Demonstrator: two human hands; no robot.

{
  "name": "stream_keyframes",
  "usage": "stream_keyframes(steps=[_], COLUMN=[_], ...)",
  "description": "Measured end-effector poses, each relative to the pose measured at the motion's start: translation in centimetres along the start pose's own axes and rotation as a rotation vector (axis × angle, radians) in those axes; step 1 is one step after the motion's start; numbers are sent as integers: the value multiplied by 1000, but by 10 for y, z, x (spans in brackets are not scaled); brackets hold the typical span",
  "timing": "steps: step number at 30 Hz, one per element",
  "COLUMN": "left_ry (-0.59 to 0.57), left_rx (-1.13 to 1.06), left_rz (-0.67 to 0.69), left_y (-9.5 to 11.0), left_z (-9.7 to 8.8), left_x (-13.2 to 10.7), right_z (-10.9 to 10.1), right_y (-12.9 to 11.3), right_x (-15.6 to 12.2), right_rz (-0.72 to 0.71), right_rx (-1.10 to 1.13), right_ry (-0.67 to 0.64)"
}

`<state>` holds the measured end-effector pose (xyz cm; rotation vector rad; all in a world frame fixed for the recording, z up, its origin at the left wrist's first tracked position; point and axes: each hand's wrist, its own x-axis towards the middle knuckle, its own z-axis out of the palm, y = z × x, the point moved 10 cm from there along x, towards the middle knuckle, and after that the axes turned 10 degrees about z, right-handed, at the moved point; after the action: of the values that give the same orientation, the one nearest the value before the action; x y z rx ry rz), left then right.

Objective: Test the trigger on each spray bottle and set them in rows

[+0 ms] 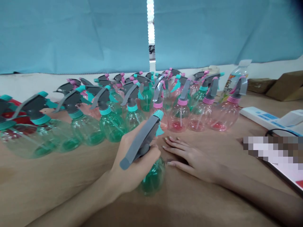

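My left hand [132, 164] is wrapped round the neck of a green spray bottle [152, 178] with a grey and turquoise trigger head. The bottle is close to the table [99, 186], tilted a little; whether its base touches the wood I cannot tell. To its right my right hand [189, 154] lies flat on the table, fingers spread and holding nothing. Just beyond the hands stands a row of spray bottles: green ones such as this bottle [112, 127] on the left, pink ones such as this bottle [178, 118] on the right.
More spray bottles crowd behind the front row, up to the wall with a blue cloth [71, 34]. A labelled plastic bottle [236, 75] and a cardboard box [287, 85] stand at the back right. A white power strip [260, 118] and a partly blurred flat device [284, 170] lie at right.
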<state>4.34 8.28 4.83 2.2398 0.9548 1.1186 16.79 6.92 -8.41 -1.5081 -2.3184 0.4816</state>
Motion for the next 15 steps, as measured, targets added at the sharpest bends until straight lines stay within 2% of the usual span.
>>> stream_keyframes(steps=[3, 6, 10, 15], left_ry=[-34, -14, 12, -10], left_rx=[-54, -61, -55, -38], left_rz=[-43, -59, -24, 32], left_y=[-1, -4, -8, -4], left_z=[7, 9, 10, 12], left_x=[-2, -4, -5, -4], right_z=[-1, 0, 0, -1], right_y=[0, 0, 0, 1], right_x=[0, -1, -1, -1], right_rz=[-1, 2, 1, 0], right_rx=[14, 16, 13, 43], right_ry=[5, 0, 0, 22])
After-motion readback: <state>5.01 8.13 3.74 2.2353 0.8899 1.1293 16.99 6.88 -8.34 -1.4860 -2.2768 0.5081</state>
